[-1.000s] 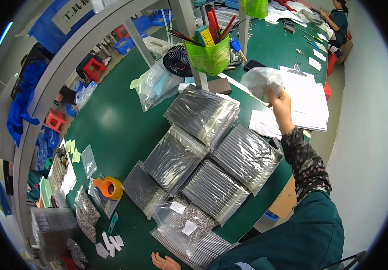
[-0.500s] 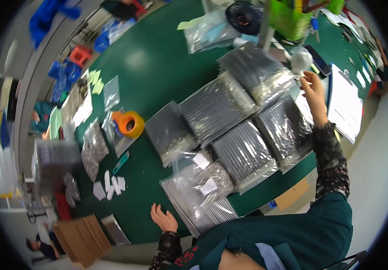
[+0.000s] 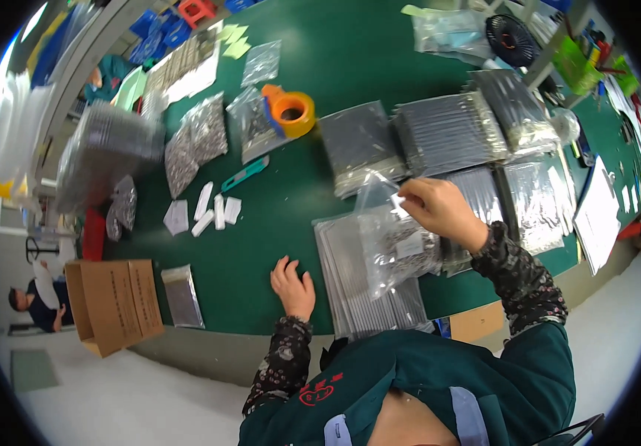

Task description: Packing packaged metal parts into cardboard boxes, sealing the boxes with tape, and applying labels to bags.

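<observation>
My left hand (image 3: 293, 290) rests on the green table with its fingers spread, holding nothing. Beside it lies a stack of grey ribbed strips in clear film (image 3: 346, 279). On that stack is a clear plastic bag (image 3: 380, 264) of small metallic-looking parts with a white paper slip (image 3: 410, 245) on it. My right hand (image 3: 439, 210) is over the bag's upper end, thumb and fingers pinched together. A bit of white shows at its fingertips; whether they grip a slip or the bag film, I cannot tell.
Several film-wrapped packs (image 3: 450, 130) cover the table's right half. An orange tape dispenser (image 3: 290, 111), teal cutter (image 3: 246, 173), white slips (image 3: 203, 199) and bags of small parts (image 3: 198, 141) lie left. A cardboard box (image 3: 114, 301) stands beyond the table's left end.
My right hand has come left from the clear rounded bundle at the far right to the bag of parts. My left hand stays on the table. The whole view has turned.
</observation>
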### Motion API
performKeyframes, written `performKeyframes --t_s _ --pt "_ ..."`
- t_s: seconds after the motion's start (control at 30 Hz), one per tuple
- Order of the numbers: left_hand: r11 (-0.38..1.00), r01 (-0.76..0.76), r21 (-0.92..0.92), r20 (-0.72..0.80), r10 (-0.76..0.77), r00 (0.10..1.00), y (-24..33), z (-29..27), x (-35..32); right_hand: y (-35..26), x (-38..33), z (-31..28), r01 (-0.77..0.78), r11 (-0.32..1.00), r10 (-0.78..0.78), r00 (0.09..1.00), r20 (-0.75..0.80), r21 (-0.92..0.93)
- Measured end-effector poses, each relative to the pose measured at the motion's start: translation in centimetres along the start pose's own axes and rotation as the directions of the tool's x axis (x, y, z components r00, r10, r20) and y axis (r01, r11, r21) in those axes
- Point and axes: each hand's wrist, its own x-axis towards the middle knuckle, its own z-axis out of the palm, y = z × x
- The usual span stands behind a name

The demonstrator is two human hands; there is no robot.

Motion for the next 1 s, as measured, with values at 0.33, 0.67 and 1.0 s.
performKeyframes --t_s 0.33,0.67,1.0 --pt "0.921 -0.013 -0.390 -0.002 0.013 1.000 -3.6 -3.6 -3.3 3.4 9.9 9.9 -0.123 0.968 0.064 0.964 -0.260 -0.221" --pt "0.843 0.006 -0.538 0.035 0.015 0.999 -6.2 -6.9 0.9 8.3 12.3 10.8 -0.425 0.768 0.347 0.905 -0.247 -0.479" --pt "0.776 -0.055 -0.629 0.139 0.181 0.974 -0.5 -3.9 12.0 6.6 16.9 11.5 -0.719 0.626 0.613 0.693 -0.380 -0.301"
